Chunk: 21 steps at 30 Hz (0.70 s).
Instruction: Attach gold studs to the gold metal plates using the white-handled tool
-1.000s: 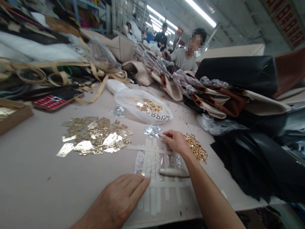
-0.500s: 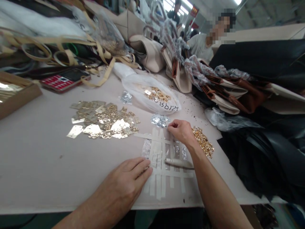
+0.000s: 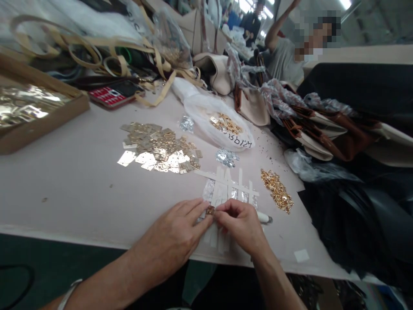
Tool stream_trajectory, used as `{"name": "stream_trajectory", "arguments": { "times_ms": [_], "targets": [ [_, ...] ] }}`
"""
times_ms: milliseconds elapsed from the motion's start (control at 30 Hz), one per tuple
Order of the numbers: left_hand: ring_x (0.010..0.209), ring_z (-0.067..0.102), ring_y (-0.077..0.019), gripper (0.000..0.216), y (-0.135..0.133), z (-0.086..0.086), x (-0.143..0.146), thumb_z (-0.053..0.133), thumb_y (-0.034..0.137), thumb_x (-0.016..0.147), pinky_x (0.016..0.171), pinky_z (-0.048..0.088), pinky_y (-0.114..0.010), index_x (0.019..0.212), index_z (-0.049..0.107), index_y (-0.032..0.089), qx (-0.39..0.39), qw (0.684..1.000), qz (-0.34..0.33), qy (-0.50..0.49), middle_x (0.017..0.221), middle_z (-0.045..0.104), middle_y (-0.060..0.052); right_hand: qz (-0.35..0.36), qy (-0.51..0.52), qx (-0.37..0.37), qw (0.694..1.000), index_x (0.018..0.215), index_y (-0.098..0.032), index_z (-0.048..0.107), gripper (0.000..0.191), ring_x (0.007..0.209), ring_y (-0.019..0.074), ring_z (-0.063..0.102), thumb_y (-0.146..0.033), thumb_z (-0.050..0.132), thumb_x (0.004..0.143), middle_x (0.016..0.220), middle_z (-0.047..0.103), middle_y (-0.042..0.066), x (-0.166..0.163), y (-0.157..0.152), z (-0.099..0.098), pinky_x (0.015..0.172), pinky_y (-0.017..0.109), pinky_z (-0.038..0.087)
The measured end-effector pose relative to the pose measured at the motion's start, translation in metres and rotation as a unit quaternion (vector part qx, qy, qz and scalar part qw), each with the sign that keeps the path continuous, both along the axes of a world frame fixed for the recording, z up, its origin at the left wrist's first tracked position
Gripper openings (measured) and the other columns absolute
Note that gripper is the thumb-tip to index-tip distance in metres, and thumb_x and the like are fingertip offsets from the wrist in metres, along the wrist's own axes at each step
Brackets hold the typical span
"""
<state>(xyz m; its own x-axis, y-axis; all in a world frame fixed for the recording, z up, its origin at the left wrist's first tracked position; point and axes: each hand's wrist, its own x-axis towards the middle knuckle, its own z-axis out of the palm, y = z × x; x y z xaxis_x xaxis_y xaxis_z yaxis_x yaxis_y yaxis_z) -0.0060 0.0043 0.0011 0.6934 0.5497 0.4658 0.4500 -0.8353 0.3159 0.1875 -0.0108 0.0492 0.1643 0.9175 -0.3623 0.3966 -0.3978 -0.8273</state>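
1. Pale worktable (image 3: 80,185) is seen from the head camera, lined on its far right with leather handbags (image 3: 319,142); beyond them a co-worker (image 3: 284,60) is seen with an arm raised.
2. At the near edge, a small gold-coloured plate (image 3: 210,210) is held over the tape strips (image 3: 227,174), between the hands.
3. By the left hand (image 3: 180,228) it is pinched lightly between thumb and forefinger, the other fingers laid nearly straight.
4. Its right edge is met by the right hand (image 3: 243,221), thumb and forefinger brought nearly together; whether anything is gripped there cannot be told.
5. Flat metal plates (image 3: 161,148) are heaped farther left, silver pieces (image 3: 226,157) just beyond the strips, and gold fittings (image 3: 277,191) to the right.
6. More gold pieces are held in a white plastic bag (image 3: 235,142) at the far side.
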Motion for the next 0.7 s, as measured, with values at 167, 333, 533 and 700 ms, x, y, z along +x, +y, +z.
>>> {"name": "stream_trajectory", "arguments": {
  "times_ms": [167,333,533,700],
  "targets": [
    [0.119,0.06,-0.0287,0.032,-0.0018,0.0018,0.0022,0.052,0.011,0.095,0.103,0.052,-0.045,0.125,0.064,0.012,0.011,1.0,-0.012,-0.011,0.125,0.068,-0.013,-0.035,0.041,-0.005,0.999,0.073,-0.016,0.071,0.016,0.05,0.0097,0.053,-0.031,0.074,0.072,0.056,0.064,-0.002,0.0042,-0.0012,-0.0038,0.05,0.022,0.045],
    [0.118,0.06,-0.0265,0.033,0.0028,0.0041,-0.0015,0.05,0.01,0.094,0.104,0.051,-0.043,0.124,0.064,0.012,-0.002,0.999,-0.037,-0.022,0.126,0.068,-0.012,-0.066,0.062,-0.003,0.996,0.071,-0.016,0.068,0.019,0.048,0.0095,0.052,-0.033,0.076,0.071,0.054,0.063,-0.002,0.0056,-0.0046,-0.0056,0.046,0.021,0.045],
    [0.113,0.06,-0.0262,0.026,-0.0016,0.005,-0.0024,0.047,0.013,0.098,0.102,0.051,-0.043,0.114,0.067,0.012,0.004,0.998,-0.06,-0.022,0.116,0.07,-0.011,-0.074,0.062,-0.011,0.995,0.075,-0.016,0.068,0.022,0.046,0.0097,0.052,-0.036,0.077,0.07,0.055,0.064,-0.001,0.0053,-0.0008,-0.0061,0.042,0.02,0.042],
    [0.113,0.062,-0.0246,0.029,-0.0037,0.0078,-0.0019,0.045,0.011,0.097,0.1,0.053,-0.041,0.116,0.067,0.014,-0.009,0.998,-0.047,-0.03,0.119,0.069,-0.011,-0.06,0.084,-0.028,0.994,0.076,-0.016,0.068,0.021,0.043,0.0082,0.049,-0.035,0.075,0.071,0.052,0.06,-0.003,0.0068,-0.0029,-0.0036,0.042,0.02,0.041]
  ]
}}
